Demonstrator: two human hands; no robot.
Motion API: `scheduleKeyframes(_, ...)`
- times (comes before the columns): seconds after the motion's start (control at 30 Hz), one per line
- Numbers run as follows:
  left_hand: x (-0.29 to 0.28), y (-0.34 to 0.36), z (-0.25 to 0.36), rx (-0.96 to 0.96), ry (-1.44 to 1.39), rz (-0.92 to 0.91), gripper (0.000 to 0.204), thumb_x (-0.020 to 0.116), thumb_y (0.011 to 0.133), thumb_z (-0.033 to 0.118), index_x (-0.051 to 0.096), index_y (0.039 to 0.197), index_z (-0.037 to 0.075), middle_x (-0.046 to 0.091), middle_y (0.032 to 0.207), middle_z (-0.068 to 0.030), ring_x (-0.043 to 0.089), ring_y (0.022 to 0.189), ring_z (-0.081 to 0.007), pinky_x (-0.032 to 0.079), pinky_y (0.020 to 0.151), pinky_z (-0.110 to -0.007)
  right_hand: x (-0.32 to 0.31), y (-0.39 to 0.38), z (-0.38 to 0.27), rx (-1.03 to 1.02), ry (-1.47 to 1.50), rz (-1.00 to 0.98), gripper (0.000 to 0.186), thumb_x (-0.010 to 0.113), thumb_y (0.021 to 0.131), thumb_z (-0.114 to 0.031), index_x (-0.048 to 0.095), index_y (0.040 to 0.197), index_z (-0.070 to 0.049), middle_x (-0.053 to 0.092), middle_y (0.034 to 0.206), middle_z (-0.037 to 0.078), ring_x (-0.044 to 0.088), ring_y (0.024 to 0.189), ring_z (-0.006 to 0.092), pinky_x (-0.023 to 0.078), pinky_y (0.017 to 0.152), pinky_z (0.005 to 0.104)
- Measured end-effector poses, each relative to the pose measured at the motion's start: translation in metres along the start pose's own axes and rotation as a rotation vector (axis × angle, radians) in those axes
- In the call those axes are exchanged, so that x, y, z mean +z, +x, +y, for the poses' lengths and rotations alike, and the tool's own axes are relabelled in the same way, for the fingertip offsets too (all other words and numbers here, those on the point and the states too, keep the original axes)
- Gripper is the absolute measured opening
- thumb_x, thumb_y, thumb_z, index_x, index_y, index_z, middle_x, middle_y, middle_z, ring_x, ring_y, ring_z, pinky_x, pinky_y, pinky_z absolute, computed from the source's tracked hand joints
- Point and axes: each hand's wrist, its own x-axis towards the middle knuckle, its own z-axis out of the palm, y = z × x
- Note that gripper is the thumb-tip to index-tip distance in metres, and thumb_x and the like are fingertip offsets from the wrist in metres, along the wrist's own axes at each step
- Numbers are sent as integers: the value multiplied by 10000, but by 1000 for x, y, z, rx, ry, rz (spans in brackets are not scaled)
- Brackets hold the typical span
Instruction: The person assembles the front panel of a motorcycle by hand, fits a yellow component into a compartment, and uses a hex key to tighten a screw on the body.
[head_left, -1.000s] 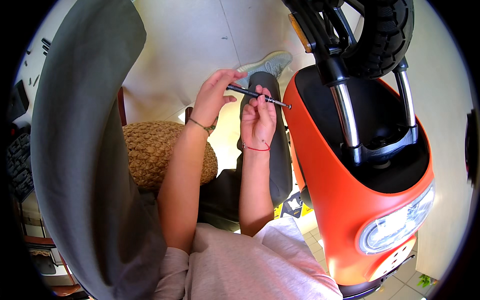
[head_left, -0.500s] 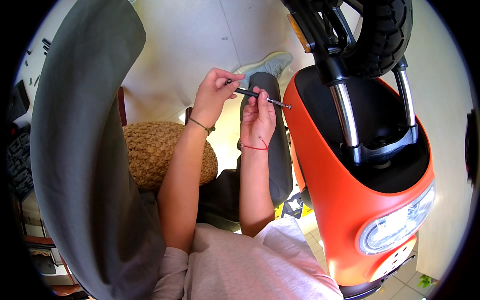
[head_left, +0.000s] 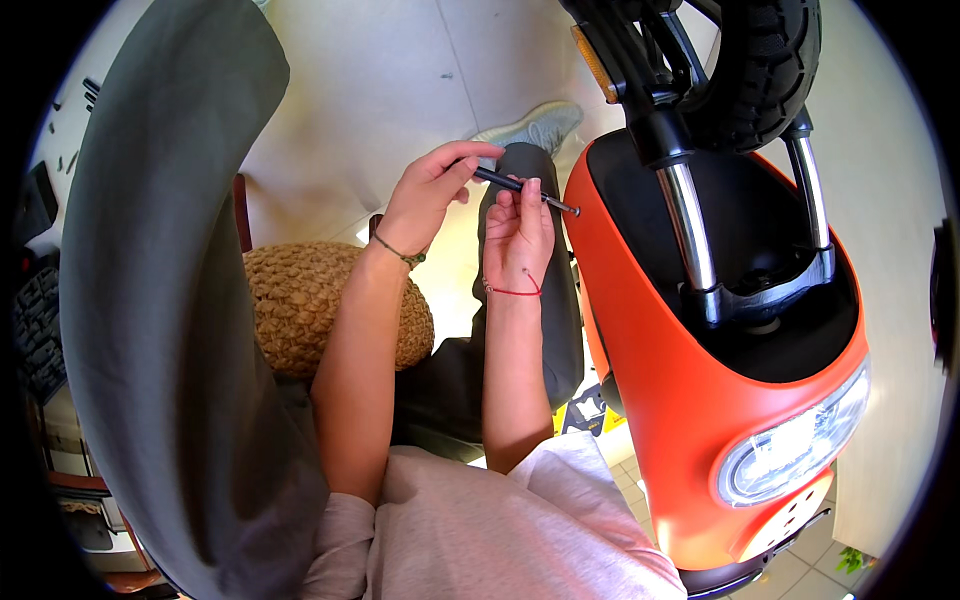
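A slim black-handled screwdriver (head_left: pixel 497 179) slants down to the right between my hands. My left hand (head_left: pixel 425 200) pinches the rear of its handle, with the index finger stretched over the end. Around the front of the handle, the fingers of my right hand (head_left: pixel 519 235) are closed, the thumb lying on top. A thin metal shaft sticks out past them, and a small screw-like head (head_left: pixel 574 211) sits at its end. That tip is right by the edge of the orange scooter body (head_left: pixel 640 380); I cannot tell whether they touch.
The scooter's fork (head_left: pixel 690 230) and black tyre (head_left: pixel 765 80) rise at the upper right, above a clear headlight (head_left: pixel 800 440). A woven stool (head_left: pixel 300 300) stands behind my left forearm. My grey-trousered leg (head_left: pixel 170 300) fills the left, and my shoe (head_left: pixel 540 128) rests on the tiled floor.
My left hand has shifted slightly right, its index finger reaching farther and its fingers now covering the handle's rear end. The right hand and the screwdriver have barely moved.
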Motion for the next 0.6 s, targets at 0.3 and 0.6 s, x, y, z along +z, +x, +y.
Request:
scheduleKeyframes(0.3,3,6,-6,-272,842,242,488,480,943,439,613,957,-30,624,808,-85,555,693,-182,448,683,-303,-20,6,-5,29,166,-180,209,565,933,-75,559,1123,11,606,1115,113,589,759,96,464,647,190)
scheduleKeyframes(0.6,2,7,-7,49,126,63,269,570,933,218,588,1127,33,640,857,-33,561,706,-96,442,605,-244,-13,5,2,16,14,-28,213,572,937,-97,559,1122,7,615,1101,106,587,743,89,475,630,186)
